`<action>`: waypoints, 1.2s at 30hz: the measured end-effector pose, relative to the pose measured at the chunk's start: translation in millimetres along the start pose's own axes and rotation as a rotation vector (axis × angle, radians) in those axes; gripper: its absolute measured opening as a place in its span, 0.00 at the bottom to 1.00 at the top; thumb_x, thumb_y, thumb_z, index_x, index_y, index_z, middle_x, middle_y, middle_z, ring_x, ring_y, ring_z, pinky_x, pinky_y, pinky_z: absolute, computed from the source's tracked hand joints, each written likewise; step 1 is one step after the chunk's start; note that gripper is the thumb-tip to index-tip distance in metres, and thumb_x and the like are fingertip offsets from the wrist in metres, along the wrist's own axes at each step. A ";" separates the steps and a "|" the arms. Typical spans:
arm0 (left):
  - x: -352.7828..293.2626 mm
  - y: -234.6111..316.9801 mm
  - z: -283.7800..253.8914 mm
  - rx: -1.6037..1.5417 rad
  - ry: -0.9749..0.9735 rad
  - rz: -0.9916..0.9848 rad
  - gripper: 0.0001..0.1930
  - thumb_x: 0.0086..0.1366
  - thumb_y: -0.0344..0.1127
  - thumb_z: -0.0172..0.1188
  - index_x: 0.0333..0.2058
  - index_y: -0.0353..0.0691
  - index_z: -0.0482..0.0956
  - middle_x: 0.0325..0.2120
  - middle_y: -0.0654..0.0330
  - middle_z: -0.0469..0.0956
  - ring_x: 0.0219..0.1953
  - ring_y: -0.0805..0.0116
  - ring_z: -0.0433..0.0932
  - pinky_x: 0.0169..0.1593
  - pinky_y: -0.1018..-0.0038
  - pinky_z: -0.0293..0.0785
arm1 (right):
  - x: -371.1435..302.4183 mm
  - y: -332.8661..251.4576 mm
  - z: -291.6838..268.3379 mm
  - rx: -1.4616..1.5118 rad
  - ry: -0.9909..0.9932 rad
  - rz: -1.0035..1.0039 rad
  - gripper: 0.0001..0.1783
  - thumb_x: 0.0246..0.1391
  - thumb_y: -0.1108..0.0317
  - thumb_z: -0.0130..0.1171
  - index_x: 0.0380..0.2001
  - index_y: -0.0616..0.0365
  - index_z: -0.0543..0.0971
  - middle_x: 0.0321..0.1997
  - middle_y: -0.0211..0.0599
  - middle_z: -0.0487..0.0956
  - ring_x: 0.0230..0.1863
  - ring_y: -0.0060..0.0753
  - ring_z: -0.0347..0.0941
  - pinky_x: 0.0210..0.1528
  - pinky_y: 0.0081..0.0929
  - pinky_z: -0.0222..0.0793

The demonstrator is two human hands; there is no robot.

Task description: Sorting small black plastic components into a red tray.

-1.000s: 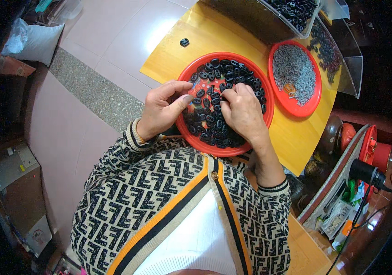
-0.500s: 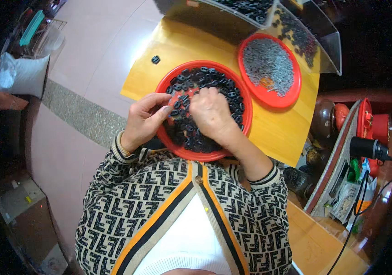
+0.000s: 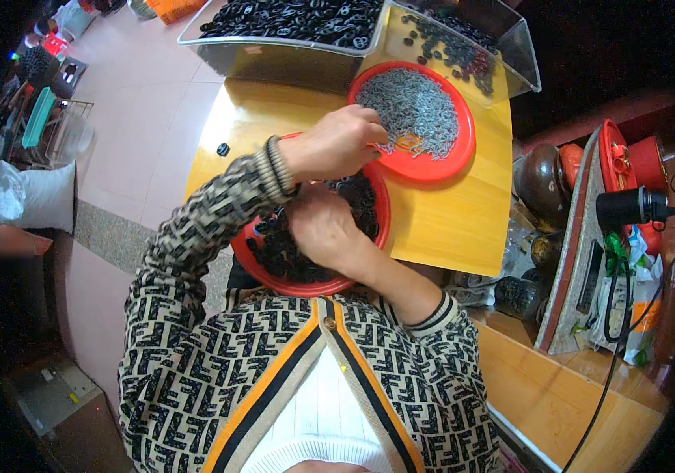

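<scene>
My left hand (image 3: 343, 142) reaches across to the near left rim of a red plate (image 3: 464, 126), which holds a heap of small grey metal pins (image 3: 412, 106). Its fingers are bent together at the pile's edge, and what they pinch is too small to make out. My right hand (image 3: 324, 226) is closed over a red basin (image 3: 385, 217) of small black pieces (image 3: 278, 252) with holes in them. The right fingertips curl under, so anything in them is hidden. Part of the basin lies behind my left wrist.
One loose black piece (image 3: 223, 149) lies on the yellow tabletop (image 3: 452, 225). At the back stand a clear bin (image 3: 274, 59) full of black pieces and another clear bin (image 3: 464, 55) with scattered ones. Jars and a cluttered shelf (image 3: 582, 236) are to the right.
My left hand has moved from the basin's left side over to the plate of pins. My right hand stays over the basin. The whole view has shifted, showing more of the back bins.
</scene>
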State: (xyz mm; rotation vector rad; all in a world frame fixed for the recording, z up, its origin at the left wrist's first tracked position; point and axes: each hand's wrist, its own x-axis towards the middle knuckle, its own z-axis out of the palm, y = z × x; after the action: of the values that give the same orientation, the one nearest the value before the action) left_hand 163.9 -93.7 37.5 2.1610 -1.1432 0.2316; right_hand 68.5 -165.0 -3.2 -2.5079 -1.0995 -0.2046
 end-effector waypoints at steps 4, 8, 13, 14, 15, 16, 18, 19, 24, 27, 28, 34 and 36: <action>21.7 -26.2 30.9 0.113 -0.137 0.070 0.07 0.44 0.29 0.54 0.25 0.39 0.78 0.23 0.53 0.72 0.32 0.55 0.71 0.36 0.64 0.68 | -13.2 -29.5 -30.9 0.311 0.124 0.073 0.04 0.40 0.75 0.53 0.23 0.60 0.70 0.22 0.42 0.67 0.27 0.44 0.67 0.30 0.34 0.66; 28.1 -26.2 47.1 0.132 -0.129 0.029 0.04 0.43 0.29 0.54 0.20 0.39 0.77 0.23 0.53 0.72 0.32 0.55 0.71 0.35 0.65 0.68 | -27.5 -35.2 -34.1 0.517 0.147 0.037 0.06 0.40 0.75 0.56 0.23 0.62 0.69 0.20 0.42 0.66 0.25 0.43 0.66 0.27 0.34 0.64; 29.4 -24.4 55.6 0.193 -0.114 0.034 0.03 0.42 0.29 0.54 0.18 0.38 0.76 0.22 0.53 0.73 0.30 0.55 0.71 0.34 0.65 0.69 | -30.2 -34.4 -35.6 0.580 0.191 0.029 0.06 0.39 0.76 0.56 0.24 0.63 0.70 0.21 0.42 0.67 0.25 0.43 0.67 0.28 0.33 0.64; 30.1 -24.1 56.4 0.194 -0.117 0.035 0.03 0.42 0.29 0.54 0.18 0.38 0.76 0.22 0.53 0.73 0.30 0.55 0.71 0.34 0.65 0.69 | -29.8 -34.0 -35.4 0.588 0.212 0.013 0.06 0.39 0.76 0.56 0.24 0.63 0.71 0.21 0.42 0.67 0.25 0.43 0.67 0.28 0.33 0.65; 30.8 -24.7 58.9 0.217 -0.119 0.018 0.03 0.41 0.29 0.54 0.18 0.38 0.76 0.22 0.53 0.73 0.30 0.55 0.71 0.35 0.65 0.69 | -30.3 -32.6 -34.9 0.588 0.211 0.012 0.06 0.39 0.76 0.56 0.24 0.63 0.71 0.21 0.42 0.67 0.25 0.43 0.67 0.28 0.33 0.65; 31.5 -25.5 61.4 0.241 -0.121 0.001 0.04 0.41 0.29 0.53 0.17 0.37 0.75 0.22 0.53 0.73 0.30 0.54 0.71 0.35 0.65 0.69 | -30.9 -31.4 -34.6 0.599 0.208 -0.001 0.06 0.39 0.77 0.56 0.24 0.63 0.71 0.21 0.42 0.68 0.25 0.43 0.67 0.28 0.32 0.65; 31.4 -28.4 67.0 0.254 -0.121 0.012 0.04 0.41 0.29 0.53 0.17 0.37 0.75 0.22 0.53 0.73 0.30 0.54 0.72 0.35 0.65 0.69 | -32.0 -29.4 -33.9 0.610 0.205 -0.013 0.06 0.39 0.77 0.56 0.25 0.64 0.71 0.22 0.42 0.68 0.25 0.42 0.67 0.28 0.32 0.65; 31.0 -29.6 68.6 0.268 -0.123 0.024 0.04 0.41 0.29 0.53 0.17 0.36 0.75 0.23 0.53 0.73 0.31 0.54 0.72 0.35 0.65 0.69 | -32.2 -28.9 -33.4 0.616 0.194 -0.002 0.06 0.39 0.77 0.56 0.25 0.64 0.71 0.22 0.42 0.68 0.25 0.42 0.67 0.28 0.32 0.65; 30.2 -29.0 68.6 0.311 -0.151 0.041 0.05 0.42 0.29 0.52 0.17 0.36 0.74 0.23 0.53 0.73 0.31 0.55 0.72 0.35 0.65 0.69 | -32.6 -28.5 -30.3 0.625 0.181 0.011 0.06 0.38 0.77 0.56 0.25 0.64 0.72 0.22 0.41 0.70 0.25 0.41 0.68 0.28 0.31 0.66; 30.8 -29.0 68.7 0.321 -0.154 0.040 0.05 0.43 0.30 0.51 0.17 0.36 0.74 0.23 0.52 0.74 0.31 0.55 0.72 0.35 0.64 0.69 | -31.9 -30.6 -28.0 0.655 0.225 0.010 0.04 0.38 0.76 0.56 0.22 0.61 0.72 0.20 0.40 0.68 0.25 0.41 0.68 0.29 0.32 0.66; 30.9 -28.9 68.8 0.328 -0.158 0.035 0.05 0.44 0.30 0.51 0.18 0.36 0.74 0.23 0.52 0.74 0.31 0.55 0.72 0.35 0.64 0.69 | -31.7 -30.7 -27.9 0.665 0.231 0.008 0.05 0.38 0.76 0.56 0.23 0.61 0.73 0.20 0.40 0.68 0.25 0.41 0.68 0.28 0.32 0.66; 30.4 -33.1 62.3 0.226 -0.108 0.030 0.04 0.45 0.30 0.52 0.20 0.36 0.73 0.23 0.53 0.73 0.31 0.53 0.72 0.35 0.64 0.68 | -33.7 -32.3 -30.9 0.761 0.169 0.070 0.07 0.40 0.77 0.57 0.27 0.65 0.75 0.23 0.43 0.72 0.24 0.39 0.70 0.25 0.29 0.67; 33.2 -29.9 54.5 0.215 -0.114 0.033 0.04 0.44 0.29 0.52 0.20 0.36 0.73 0.23 0.52 0.73 0.31 0.53 0.72 0.35 0.63 0.68 | -33.7 -32.4 -30.0 0.784 0.168 0.082 0.07 0.40 0.78 0.57 0.27 0.65 0.75 0.23 0.43 0.73 0.23 0.39 0.70 0.25 0.29 0.67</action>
State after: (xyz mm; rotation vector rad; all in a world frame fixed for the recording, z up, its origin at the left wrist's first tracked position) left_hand 199.2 -138.8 -3.4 2.3701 -1.2687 0.2595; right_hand 22.5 -180.1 24.2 -1.7900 -0.7956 0.0400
